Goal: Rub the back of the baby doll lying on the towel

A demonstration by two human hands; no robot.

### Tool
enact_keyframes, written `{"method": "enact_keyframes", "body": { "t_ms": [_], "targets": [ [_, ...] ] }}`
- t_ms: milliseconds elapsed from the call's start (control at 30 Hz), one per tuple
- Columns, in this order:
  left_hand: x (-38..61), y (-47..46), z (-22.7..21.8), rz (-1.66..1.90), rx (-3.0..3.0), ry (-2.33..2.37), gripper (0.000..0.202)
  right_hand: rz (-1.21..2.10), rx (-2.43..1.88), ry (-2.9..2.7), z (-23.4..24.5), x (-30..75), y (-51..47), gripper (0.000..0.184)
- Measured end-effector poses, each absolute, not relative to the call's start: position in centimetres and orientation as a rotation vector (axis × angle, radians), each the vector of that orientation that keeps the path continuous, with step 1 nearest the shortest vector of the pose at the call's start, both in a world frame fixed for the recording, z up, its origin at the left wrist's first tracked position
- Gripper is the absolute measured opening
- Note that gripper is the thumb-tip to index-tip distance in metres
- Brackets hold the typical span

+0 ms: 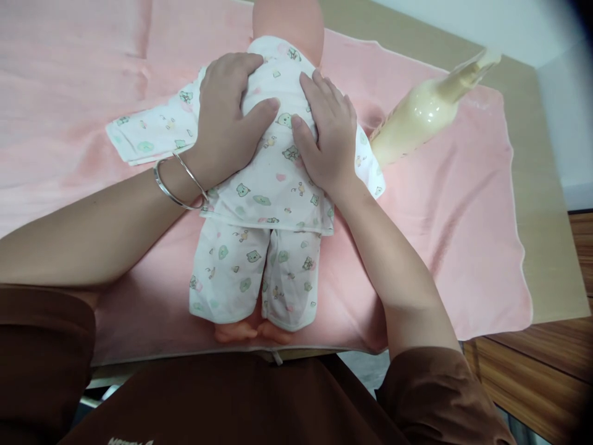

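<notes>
A baby doll (pixel 288 21) lies face down on a pink cloth, its head at the far side and its feet toward me. It wears a white top (pixel 264 201) and matching trousers (pixel 231 272), both printed with small green bears. My left hand (pixel 229 120) rests on the left side of the doll's upper back, thumb apart from the fingers. On the right side of the back lies my right hand (pixel 330 133), its fingers stretched out and thumb pointing inward. Both palms touch the top, and neither hand grips anything. A silver bangle circles my left wrist.
Right of the doll, a cream-coloured pump bottle (pixel 417 117) stands on the pink cloth (pixel 467 247). The cloth covers much of a light wooden table (pixel 546 247). A white wall rises behind, and brown wood-grain panels (pixel 532 371) show at lower right.
</notes>
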State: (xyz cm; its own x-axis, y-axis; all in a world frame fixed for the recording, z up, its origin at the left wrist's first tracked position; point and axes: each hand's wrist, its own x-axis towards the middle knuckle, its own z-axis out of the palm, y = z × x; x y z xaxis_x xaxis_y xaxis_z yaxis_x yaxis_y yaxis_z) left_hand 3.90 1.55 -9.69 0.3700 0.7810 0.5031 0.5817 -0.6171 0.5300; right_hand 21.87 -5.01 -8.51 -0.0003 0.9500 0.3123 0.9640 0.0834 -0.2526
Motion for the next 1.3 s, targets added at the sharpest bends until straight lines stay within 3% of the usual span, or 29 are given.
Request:
{"method": "enact_keyframes", "body": {
  "t_ms": [233,533,967,1300],
  "targets": [
    [3.9,1.6,-9.6,1.047,2.397,1.231,0.051,-0.044,-1.919,-1.949,-8.1,21.7,-5.2,0.062],
    [3.9,1.2,-9.3,1.152,2.260,1.127,0.048,0.083,-1.805,-1.926,-9.5,22.3,-4.5,0.073],
    [4.0,0.7,-8.3,1.021,2.158,1.163,0.059,0.036,-1.693,-1.899,-10.4,22.7,-4.2,0.058],
    [3.8,1.8,-9.2,0.956,2.234,1.134,0.073,0.022,-1.775,-1.971,-8.3,22.1,-5.6,0.056]
  ]
}}
